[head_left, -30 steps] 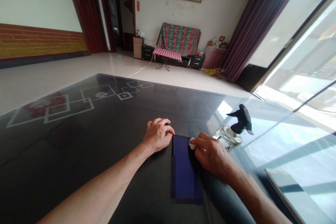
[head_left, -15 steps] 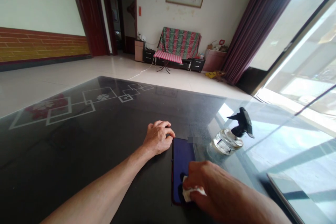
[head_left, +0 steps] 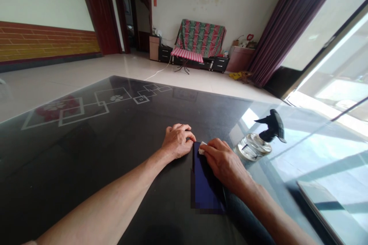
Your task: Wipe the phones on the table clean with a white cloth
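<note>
A smartphone (head_left: 204, 187) with a dark bluish-purple screen lies flat on the glossy black tabletop (head_left: 138, 138). At its far left corner, my left hand (head_left: 178, 141) rests on the table with curled fingers, its fingertips against the phone's edge. My right hand (head_left: 224, 160) is closed on a small white wipe (head_left: 202, 148) and presses it to the far end of the screen. Tissue or cloth, I cannot tell which. The right hand and forearm cover part of the phone's right side. Part of its near end is blurred by blocks.
Just right of my right hand stands a clear spray bottle (head_left: 254, 147) with a black trigger head. A flat, glass-like panel (head_left: 322, 206) lies at the lower right. Beyond the table are a striped folding stool (head_left: 187, 54) and a cloth-covered shape (head_left: 201, 37).
My right hand has slid the white wipe from the phone's near end up to its far end. The left hand stays at the phone's corner. The view has tilted down slightly.
</note>
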Demonstrator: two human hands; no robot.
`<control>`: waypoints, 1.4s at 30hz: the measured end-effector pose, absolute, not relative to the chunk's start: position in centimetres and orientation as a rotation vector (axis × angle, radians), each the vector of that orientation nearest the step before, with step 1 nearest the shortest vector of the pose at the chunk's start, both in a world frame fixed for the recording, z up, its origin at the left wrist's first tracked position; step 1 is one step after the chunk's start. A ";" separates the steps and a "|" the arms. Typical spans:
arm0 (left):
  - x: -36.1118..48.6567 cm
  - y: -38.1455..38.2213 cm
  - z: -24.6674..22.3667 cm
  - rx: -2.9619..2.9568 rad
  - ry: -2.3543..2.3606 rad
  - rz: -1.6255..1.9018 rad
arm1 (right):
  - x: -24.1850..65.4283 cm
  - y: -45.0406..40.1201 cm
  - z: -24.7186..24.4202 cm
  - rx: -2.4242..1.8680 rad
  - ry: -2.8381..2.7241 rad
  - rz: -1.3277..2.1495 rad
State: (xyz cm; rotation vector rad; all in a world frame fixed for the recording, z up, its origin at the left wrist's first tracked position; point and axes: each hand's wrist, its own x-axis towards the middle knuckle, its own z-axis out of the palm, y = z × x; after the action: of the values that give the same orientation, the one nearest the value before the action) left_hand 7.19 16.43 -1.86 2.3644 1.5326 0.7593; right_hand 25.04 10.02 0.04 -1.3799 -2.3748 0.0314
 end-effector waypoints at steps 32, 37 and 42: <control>7.3 16.8 -1.8 2.358 1.596 0.721 | 25.3 8.3 0.9 -1.066 -2.477 0.258; 7.2 16.9 -1.8 2.358 1.606 0.711 | 25.6 8.1 1.6 -1.021 -2.525 0.458; 7.3 17.0 -1.9 2.359 1.623 0.709 | 25.6 8.0 1.6 -1.007 -2.506 0.465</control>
State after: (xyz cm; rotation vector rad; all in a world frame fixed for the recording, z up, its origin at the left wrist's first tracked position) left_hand 7.27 16.99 -1.85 2.3591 1.6228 0.7087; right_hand 25.56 7.97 1.64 -1.0072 -2.5060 0.4650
